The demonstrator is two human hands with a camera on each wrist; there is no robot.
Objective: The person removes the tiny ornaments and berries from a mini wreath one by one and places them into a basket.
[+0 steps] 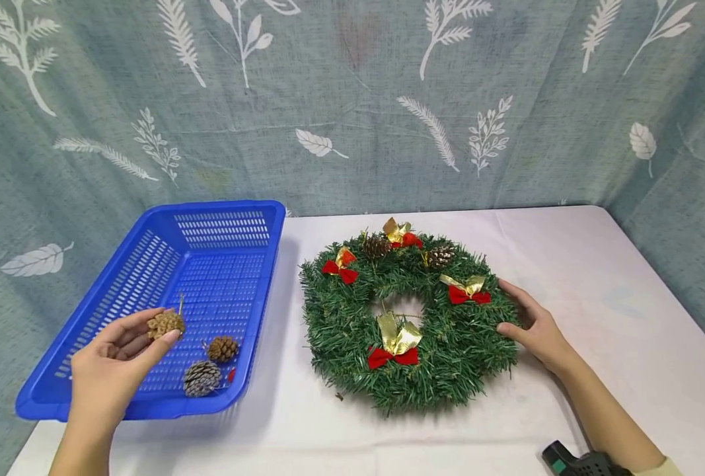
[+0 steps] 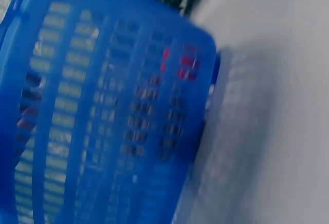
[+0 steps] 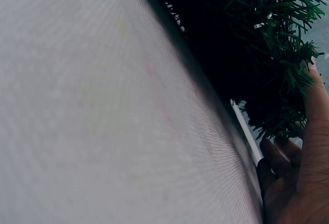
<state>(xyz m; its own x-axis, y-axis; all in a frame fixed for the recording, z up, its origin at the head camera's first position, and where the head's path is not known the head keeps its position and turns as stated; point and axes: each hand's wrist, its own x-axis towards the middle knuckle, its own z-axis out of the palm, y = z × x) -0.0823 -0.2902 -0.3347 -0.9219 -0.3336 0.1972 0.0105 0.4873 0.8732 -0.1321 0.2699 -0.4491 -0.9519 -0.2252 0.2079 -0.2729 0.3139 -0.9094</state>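
Between thumb and fingers, my left hand [image 1: 111, 357] pinches a light brown pine cone [image 1: 166, 324] with a thin stem pointing up, held over the blue basket [image 1: 273, 264]. My right hand [image 1: 539, 330] grips the right edge of a green wreath [image 1: 346, 344], its thumb on the near side and its fingers at the far side. The right wrist view shows that thumb against the green needles [image 3: 288, 70], with the fingers curled low beside them. Red and gold bows [image 1: 392, 357] and two pine cones [image 1: 377, 246] decorate the wreath.
Inside the basket lie a brown pine cone [image 1: 222, 349], a greyish one [image 1: 202, 379] and a bit of something red [image 1: 231, 375]. A white cloth [image 1: 328, 443] covers the table. Behind it hangs a leaf-patterned curtain [image 1: 352, 172]. A dark device [image 1: 584, 461] is at the right wrist.
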